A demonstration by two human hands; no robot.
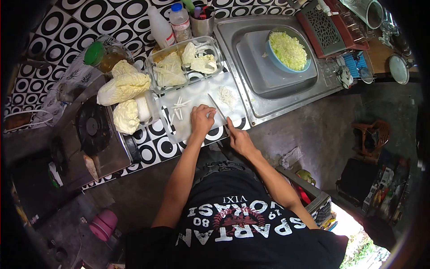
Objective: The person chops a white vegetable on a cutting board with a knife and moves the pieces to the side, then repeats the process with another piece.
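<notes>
My right hand [241,141] grips the handle of a kitchen knife [217,106], whose blade points away from me over a whitish cutting board [197,93]. My left hand [203,119] rests on the board just left of the blade, fingers bent and drawn together. What those fingers hold, if anything, is hidden. Several thin white strips [179,107] lie on the board to the left of that hand. A small heap of finely chopped white pieces [227,95] sits to the right of the blade.
Behind the board stands a clear container [220,67] with pale cabbage leaves. Cabbage heads [125,89] lie at left, near a gas stove [92,125]. A blue bowl [286,69] of shredded cabbage stands in the steel sink [251,107] at right. Bottles [180,24] line the back.
</notes>
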